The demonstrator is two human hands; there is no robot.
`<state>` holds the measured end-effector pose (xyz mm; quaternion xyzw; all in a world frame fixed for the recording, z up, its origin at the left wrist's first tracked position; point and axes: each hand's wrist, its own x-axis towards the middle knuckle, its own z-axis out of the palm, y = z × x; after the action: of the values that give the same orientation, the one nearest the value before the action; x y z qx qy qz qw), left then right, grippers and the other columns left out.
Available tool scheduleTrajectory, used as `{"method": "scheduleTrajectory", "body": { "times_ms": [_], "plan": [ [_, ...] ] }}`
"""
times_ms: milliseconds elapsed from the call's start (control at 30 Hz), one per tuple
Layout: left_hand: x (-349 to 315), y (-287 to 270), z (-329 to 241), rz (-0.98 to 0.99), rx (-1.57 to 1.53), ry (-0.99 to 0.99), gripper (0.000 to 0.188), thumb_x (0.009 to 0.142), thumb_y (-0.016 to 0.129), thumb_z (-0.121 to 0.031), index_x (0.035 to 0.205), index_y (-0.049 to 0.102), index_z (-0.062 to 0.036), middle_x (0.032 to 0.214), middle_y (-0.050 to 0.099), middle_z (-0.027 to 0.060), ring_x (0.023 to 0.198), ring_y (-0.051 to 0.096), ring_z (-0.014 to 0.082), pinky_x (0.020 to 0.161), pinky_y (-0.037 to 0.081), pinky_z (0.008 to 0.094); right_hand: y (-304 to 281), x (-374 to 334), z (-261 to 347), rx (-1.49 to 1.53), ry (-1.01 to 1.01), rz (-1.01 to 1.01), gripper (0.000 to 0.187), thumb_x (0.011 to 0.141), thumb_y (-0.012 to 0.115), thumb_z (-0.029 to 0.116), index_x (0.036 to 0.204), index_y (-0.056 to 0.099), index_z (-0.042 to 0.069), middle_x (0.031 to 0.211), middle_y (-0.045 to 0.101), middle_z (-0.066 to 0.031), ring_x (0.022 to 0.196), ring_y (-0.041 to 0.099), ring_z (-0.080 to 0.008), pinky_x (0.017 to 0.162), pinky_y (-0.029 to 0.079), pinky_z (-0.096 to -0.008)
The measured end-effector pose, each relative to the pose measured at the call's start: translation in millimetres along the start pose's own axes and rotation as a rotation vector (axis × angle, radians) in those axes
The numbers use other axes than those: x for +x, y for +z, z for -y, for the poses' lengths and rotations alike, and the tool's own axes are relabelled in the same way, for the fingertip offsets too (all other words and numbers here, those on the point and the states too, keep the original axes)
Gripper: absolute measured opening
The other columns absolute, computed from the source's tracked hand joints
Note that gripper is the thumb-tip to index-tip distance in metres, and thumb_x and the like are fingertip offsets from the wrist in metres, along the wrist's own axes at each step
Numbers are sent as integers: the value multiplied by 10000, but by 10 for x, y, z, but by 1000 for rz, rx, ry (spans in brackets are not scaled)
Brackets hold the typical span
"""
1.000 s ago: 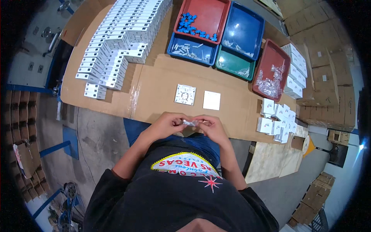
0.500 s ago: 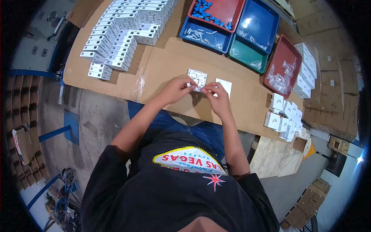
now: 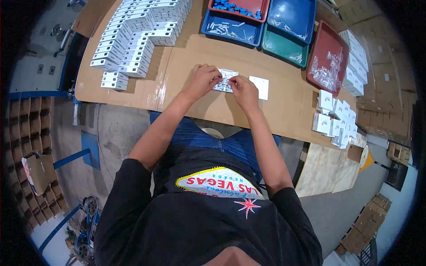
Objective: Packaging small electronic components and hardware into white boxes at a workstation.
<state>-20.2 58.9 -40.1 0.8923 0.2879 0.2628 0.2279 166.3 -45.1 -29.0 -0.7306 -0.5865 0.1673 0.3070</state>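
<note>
A white square plastic housing (image 3: 227, 74) with moulded detail on its upper face lies on the cardboard-covered table. My left hand (image 3: 202, 83) reaches its left side, with thumb and fingertips pinched together over it. From the right, my right hand (image 3: 245, 93) also pinches above the housing, its fingertips close to those of the left. Whatever the fingertips hold is too small and covered to make out. Just right of my right hand, a flat white square plate (image 3: 261, 87) lies on the cardboard.
Stacked white boxes (image 3: 133, 44) fill the far left. Across the back stand a red tray (image 3: 265, 13) of blue parts, blue trays (image 3: 255, 43) and a green tray (image 3: 270, 46) with small pieces. A dark red tray (image 3: 326, 31) holds clear parts. Small white boxes (image 3: 326, 102) cluster at right.
Both hands have moved away from me, from the housing's near edge to over its top. The view has shifted slightly, and the plate still lies beside the housing.
</note>
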Motion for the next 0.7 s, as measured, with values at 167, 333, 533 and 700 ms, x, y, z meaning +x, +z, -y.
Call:
{"method": "scheduleTrajectory", "body": {
  "times_ms": [167,333,533,700],
  "plan": [
    [-17,21,-17,14,-12,-7,133,899,754,-194,981,717,-97,972,689,49,933,658,257,854,442,405,-18,-52,-22,-49,-70,60,76,904,725,150,957,739,97,990,647,-67,900,700,-311,747,569,-458],
    [-12,-9,-16,49,-54,27,143,898,751,-180,991,717,-76,952,697,81,883,667,298,826,464,412,-31,-57,-4,-84,-99,75,74,913,701,148,957,730,97,999,660,-74,886,704,-319,750,574,-462],
    [-71,-95,24,143,8,152,233,877,776,-199,1069,730,-75,1040,723,95,954,663,309,876,479,434,30,-80,-96,-120,-117,9,87,919,664,156,952,722,99,986,669,-86,877,707,-319,716,574,-468],
    [-198,-214,-100,117,116,284,405,836,832,-300,1175,731,-103,1216,694,96,1077,640,298,952,480,433,110,-172,-77,-263,-180,-35,87,880,649,114,937,701,74,984,664,-99,913,704,-314,716,584,-456]
  ]
}}
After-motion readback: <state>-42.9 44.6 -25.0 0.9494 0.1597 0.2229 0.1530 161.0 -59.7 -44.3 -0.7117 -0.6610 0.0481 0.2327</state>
